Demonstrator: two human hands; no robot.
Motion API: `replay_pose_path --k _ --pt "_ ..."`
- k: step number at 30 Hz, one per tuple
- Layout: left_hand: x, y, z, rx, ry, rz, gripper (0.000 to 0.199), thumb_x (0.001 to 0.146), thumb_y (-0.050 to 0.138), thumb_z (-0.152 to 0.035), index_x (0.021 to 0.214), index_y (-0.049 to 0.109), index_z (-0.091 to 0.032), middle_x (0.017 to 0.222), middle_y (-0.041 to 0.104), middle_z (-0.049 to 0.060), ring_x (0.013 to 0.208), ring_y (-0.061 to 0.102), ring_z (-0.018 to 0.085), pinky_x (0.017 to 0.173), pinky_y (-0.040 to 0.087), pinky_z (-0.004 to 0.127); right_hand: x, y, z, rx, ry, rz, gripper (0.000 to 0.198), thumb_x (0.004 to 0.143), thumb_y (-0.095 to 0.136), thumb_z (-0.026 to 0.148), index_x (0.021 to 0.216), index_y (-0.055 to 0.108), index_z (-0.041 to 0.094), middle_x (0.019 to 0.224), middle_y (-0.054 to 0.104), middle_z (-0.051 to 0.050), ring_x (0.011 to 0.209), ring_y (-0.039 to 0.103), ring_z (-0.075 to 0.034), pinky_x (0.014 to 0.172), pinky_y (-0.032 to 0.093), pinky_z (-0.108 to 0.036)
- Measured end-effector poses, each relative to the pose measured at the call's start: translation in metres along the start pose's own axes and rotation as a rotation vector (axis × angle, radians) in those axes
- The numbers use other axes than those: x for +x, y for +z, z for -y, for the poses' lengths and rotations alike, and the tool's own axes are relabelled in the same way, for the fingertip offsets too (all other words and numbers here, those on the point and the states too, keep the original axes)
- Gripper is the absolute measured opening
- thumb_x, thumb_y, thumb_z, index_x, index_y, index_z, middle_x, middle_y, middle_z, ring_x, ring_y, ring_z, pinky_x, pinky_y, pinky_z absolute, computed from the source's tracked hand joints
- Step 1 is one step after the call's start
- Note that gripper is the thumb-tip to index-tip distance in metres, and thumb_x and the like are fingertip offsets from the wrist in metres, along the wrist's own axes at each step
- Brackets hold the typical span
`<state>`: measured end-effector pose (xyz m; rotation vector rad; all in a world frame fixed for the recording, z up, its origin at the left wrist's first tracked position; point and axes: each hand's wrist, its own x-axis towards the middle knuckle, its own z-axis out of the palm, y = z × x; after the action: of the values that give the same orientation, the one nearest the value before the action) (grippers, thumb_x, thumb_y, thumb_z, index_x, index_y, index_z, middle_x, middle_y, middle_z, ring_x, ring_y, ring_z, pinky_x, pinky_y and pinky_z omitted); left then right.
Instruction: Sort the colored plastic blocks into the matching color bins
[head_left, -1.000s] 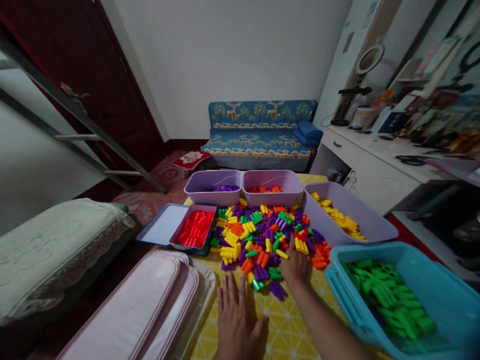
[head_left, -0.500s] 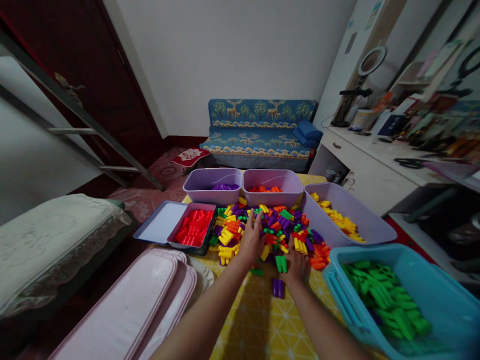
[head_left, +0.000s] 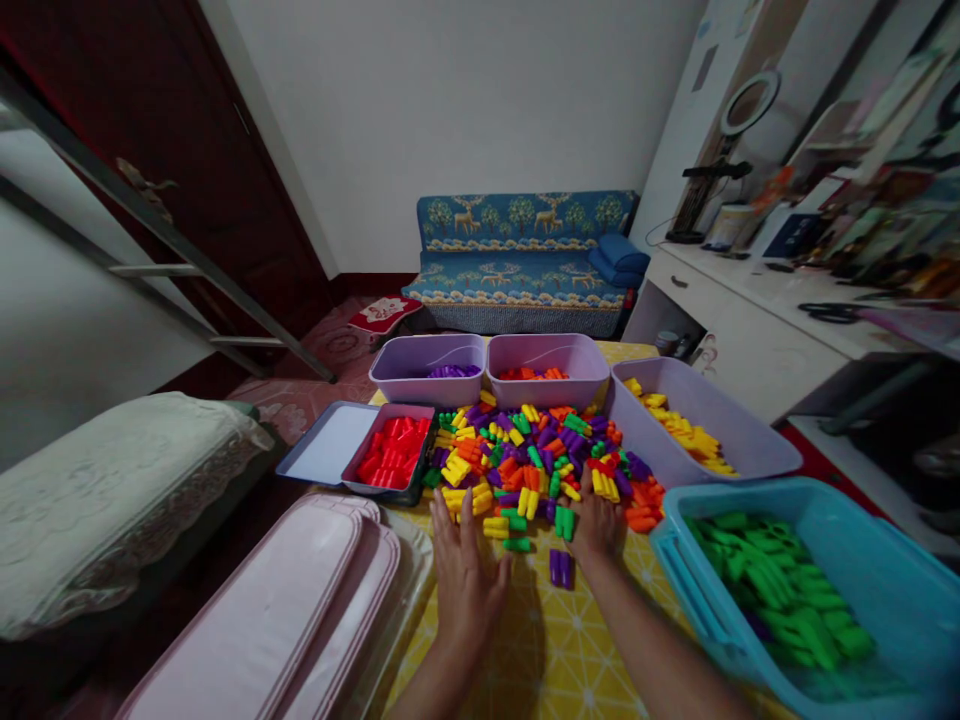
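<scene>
A mixed pile of plastic building blocks (head_left: 536, 450) in purple, green, yellow, orange and red spreads over the yellow patterned tablecloth (head_left: 517, 640). My left hand (head_left: 465, 565) is open at the pile's near left edge, its fingers apart and close to yellow blocks (head_left: 466, 500). On the right, my right hand (head_left: 598, 525) rests low against the pile with fingers stretched forward, some partly hidden among the blocks. It is beside a green block (head_left: 564, 523) and a yellow block (head_left: 604, 486). A purple block (head_left: 561, 568) lies apart, nearer me.
Lilac bins hold purple (head_left: 427, 390), orange (head_left: 547, 393) and yellow blocks (head_left: 757, 463). A teal bin (head_left: 675, 510) at right holds green ones. Red blocks fill an open box (head_left: 352, 470) at left, behind pale pink lids (head_left: 277, 590). A blue-covered sofa (head_left: 517, 265) stands beyond.
My left hand has come off the middle of the pile, moving left and toward me. My right hand stays almost in place. The view has shifted slightly.
</scene>
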<state>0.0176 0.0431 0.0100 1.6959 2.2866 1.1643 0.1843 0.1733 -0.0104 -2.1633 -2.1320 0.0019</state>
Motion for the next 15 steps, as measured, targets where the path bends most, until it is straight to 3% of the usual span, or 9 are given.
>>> replay_pose_path --k 2,5,7,10,15 --pt "-0.027 0.01 0.009 0.001 -0.072 0.071 0.1 0.074 0.068 -0.023 0.154 0.009 -0.025 0.163 -0.011 0.014 0.149 -0.001 0.04 0.114 0.027 0.061 0.001 -0.002 0.001 -0.001 0.013 0.027 0.069 0.093 0.046 0.038 0.15 0.024 0.008 0.101 0.071 -0.014 0.1 0.063 -0.026 0.085 0.038 -0.037" --pt "-0.035 0.025 0.018 0.002 -0.123 0.109 0.103 0.073 0.069 -0.024 0.155 0.006 -0.023 0.163 0.002 0.017 0.149 0.003 0.038 0.116 0.021 0.061 0.003 -0.005 0.005 -0.013 0.04 0.036 0.071 0.091 0.05 0.038 0.149 0.023 0.008 0.092 0.073 -0.012 0.092 0.066 -0.027 0.079 0.039 -0.037" --pt "-0.023 0.034 0.019 -0.012 -0.116 0.092 0.1 0.074 0.067 -0.023 0.154 0.008 -0.021 0.162 0.006 0.019 0.149 0.007 0.038 0.117 0.02 0.061 0.004 -0.006 0.008 -0.025 0.057 0.027 0.071 0.089 0.052 0.037 0.149 0.025 0.008 0.088 0.073 -0.012 0.089 0.067 -0.027 0.077 0.04 -0.037" --pt "0.006 0.046 0.014 -0.104 -0.035 0.064 0.094 0.075 0.064 -0.017 0.153 0.012 -0.021 0.163 -0.002 0.018 0.149 0.006 0.038 0.116 0.024 0.061 0.004 -0.008 0.01 -0.033 0.07 0.034 0.07 0.088 0.053 0.035 0.147 0.028 0.007 0.085 0.072 -0.013 0.088 0.068 -0.027 0.077 0.041 -0.037" --pt "0.049 0.061 -0.003 -0.314 0.137 0.105 0.097 0.065 0.054 0.002 0.151 0.023 -0.03 0.164 -0.007 0.005 0.151 0.003 0.032 0.12 0.022 0.055 0.003 -0.01 0.008 -0.027 0.051 -0.001 0.065 0.091 0.05 0.034 0.147 0.03 0.008 0.086 0.072 -0.014 0.09 0.068 -0.028 0.076 0.043 -0.037"
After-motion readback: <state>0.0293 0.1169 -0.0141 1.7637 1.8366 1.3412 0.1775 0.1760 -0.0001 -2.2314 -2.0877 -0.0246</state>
